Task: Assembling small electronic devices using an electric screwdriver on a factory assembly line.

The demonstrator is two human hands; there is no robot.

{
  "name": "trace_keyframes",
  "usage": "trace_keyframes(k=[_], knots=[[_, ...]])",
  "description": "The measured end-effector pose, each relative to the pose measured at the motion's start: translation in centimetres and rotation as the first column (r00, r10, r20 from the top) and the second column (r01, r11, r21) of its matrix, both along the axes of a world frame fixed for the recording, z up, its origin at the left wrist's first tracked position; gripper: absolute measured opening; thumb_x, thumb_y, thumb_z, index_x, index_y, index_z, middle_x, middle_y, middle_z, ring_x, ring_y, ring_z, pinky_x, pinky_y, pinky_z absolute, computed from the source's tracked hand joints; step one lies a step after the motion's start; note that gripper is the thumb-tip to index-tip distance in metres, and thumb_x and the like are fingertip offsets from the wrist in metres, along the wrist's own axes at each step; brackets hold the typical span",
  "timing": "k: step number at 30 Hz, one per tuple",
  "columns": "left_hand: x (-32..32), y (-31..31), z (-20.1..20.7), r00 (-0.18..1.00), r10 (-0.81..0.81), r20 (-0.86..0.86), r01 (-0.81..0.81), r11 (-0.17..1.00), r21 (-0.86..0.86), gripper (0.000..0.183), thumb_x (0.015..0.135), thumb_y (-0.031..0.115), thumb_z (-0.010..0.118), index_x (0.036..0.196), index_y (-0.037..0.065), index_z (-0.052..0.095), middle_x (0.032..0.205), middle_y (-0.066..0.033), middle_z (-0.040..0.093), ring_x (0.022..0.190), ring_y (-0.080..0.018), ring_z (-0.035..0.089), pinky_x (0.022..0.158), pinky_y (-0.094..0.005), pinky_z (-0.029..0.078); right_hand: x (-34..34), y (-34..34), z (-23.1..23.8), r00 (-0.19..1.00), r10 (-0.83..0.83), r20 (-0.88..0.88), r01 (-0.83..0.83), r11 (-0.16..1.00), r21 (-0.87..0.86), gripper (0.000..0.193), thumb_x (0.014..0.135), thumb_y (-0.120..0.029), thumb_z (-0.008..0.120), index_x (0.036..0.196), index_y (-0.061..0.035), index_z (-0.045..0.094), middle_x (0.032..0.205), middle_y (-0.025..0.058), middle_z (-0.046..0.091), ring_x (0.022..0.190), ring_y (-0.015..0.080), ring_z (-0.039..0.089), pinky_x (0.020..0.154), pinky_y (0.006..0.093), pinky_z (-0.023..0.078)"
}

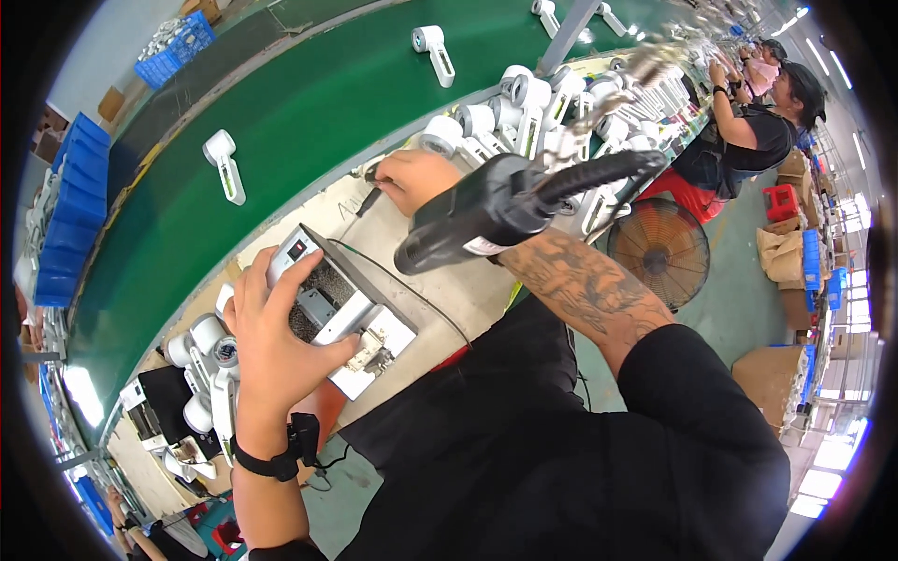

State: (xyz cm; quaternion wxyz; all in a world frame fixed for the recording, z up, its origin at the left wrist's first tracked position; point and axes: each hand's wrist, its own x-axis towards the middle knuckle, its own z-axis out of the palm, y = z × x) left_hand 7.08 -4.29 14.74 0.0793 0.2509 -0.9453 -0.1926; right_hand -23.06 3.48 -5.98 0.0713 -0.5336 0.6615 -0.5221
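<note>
My left hand (267, 341) spans a grey-white screw feeder (297, 251), its fingers on the switch end and side and its thumb near the front. Dark grains like tiny screws fill the feeder's tray. Farther along the bench, my right hand (418, 180) has its fingers drawn together at the bench's far edge; what they hold, if anything, is too small to make out. Just below those fingertips lies a slim tool with a black handle (369, 202). A black electric screwdriver (472, 217) hangs in front of my right forearm and hides its wrist.
White handheld fan bodies (529, 92) lie piled on the bench to the right, more (201, 360) at left. Several ride the green conveyor belt (309, 122). A cable (412, 288) crosses the bench. A floor fan (659, 252) and a seated co-worker (767, 136) are at right.
</note>
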Motion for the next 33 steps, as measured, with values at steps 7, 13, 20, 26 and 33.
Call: trace_keyframes(k=[7, 13, 20, 26, 33], knots=[[1.1, 0.1, 0.0, 0.991, 0.021, -0.134, -0.023, 1.0, -0.011, 0.089, 0.05, 0.019, 0.098, 0.135, 0.02, 0.074, 0.155, -0.0189, 0.055, 0.141, -0.0409, 0.053, 0.122, -0.0537, 0.032, 5.0, 13.3, 6.5, 0.838, 0.335, -0.432, -0.174, 0.913, 0.37, 0.015, 0.095, -0.015, 0.069, 0.107, -0.0065, 0.07, 0.111, 0.0142, 0.072, 0.102, 0.0318, 0.071, 0.088, 0.0423, 0.057], [0.3, 1.4, 0.3, 0.991, -0.023, -0.132, 0.017, 0.999, -0.043, 0.087, 0.05, 0.018, 0.097, 0.134, 0.018, 0.075, 0.157, -0.0178, 0.055, 0.142, -0.0395, 0.053, 0.123, -0.0529, 0.031, 8.5, 16.0, 5.5, 0.822, 0.445, -0.356, -0.383, 0.894, 0.233, 0.018, 0.091, -0.013, 0.065, 0.107, -0.0066, 0.07, 0.126, 0.0078, 0.073, 0.107, 0.0277, 0.069, 0.094, 0.0418, 0.058], [0.6, 1.8, 1.9, 0.989, -0.006, -0.145, -0.001, 0.999, -0.043, 0.088, 0.051, 0.017, 0.095, 0.136, 0.017, 0.074, 0.16, -0.0187, 0.053, 0.144, -0.0408, 0.052, 0.122, -0.0524, 0.036, 7.0, 17.7, 7.1, 0.859, 0.314, -0.405, -0.233, 0.943, 0.236, 0.021, 0.087, -0.008, 0.072, 0.107, -0.0045, 0.071, 0.124, 0.0093, 0.074, 0.103, 0.0277, 0.072, 0.089, 0.0393, 0.06], [0.2, 1.7, 1.8, 0.99, -0.015, -0.14, 0.01, 0.999, -0.038, 0.085, 0.052, 0.017, 0.095, 0.135, 0.016, 0.075, 0.16, -0.0192, 0.053, 0.145, -0.041, 0.051, 0.123, -0.0526, 0.036, 6.2, 24.1, 7.2, 0.87, 0.317, -0.378, -0.192, 0.923, 0.332, 0.017, 0.091, -0.003, 0.071, 0.107, -0.004, 0.069, 0.125, 0.0109, 0.071, 0.11, 0.0302, 0.07, 0.095, 0.0403, 0.059], [0.7, 1.5, 0.7, 0.993, -0.008, -0.119, 0.004, 1.0, -0.028, 0.066, 0.052, 0.019, 0.096, 0.114, 0.015, 0.075, 0.16, -0.02, 0.051, 0.146, -0.0417, 0.048, 0.121, -0.0562, 0.03, 3.2, 13.5, 7.6, 0.955, 0.053, -0.293, 0.032, 0.96, 0.277, 0.019, 0.093, -0.005, 0.071, 0.111, -0.0024, 0.069, 0.101, 0.0178, 0.072, 0.095, 0.0386, 0.071, 0.082, 0.0484, 0.058]])
